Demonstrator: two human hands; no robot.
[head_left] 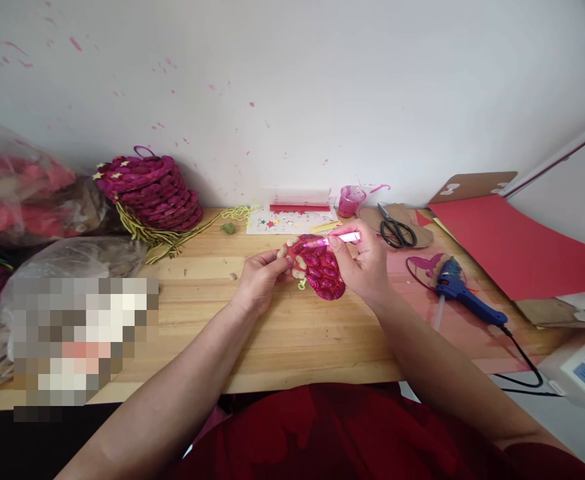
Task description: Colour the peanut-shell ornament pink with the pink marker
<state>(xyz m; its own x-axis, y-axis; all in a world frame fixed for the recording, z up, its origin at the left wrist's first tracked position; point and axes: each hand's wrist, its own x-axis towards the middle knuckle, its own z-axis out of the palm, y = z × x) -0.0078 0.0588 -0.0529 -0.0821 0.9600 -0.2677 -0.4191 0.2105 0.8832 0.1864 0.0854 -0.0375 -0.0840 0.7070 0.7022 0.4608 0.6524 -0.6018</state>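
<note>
A heart-like piece [322, 270] covered with peanut shells is held above the wooden table. Most of its shells are glossy magenta, while several at its left end are pale and bare. My left hand [262, 277] pinches that left end between thumb and fingers. In my right hand [365, 263] is a white brush or pen [347, 237], its pink tip touching the shells near the top of the piece. A small yellow-green loop of cord hangs below the piece's left side.
Stacked magenta pieces [155, 190] with green cords and plastic bags [22, 193] stand at left. Behind are a star sheet [257, 223] and a cup of pink paint [351, 200]. Black scissors [397, 233], a blue glue gun [467, 297] and red card [527, 247] lie at right.
</note>
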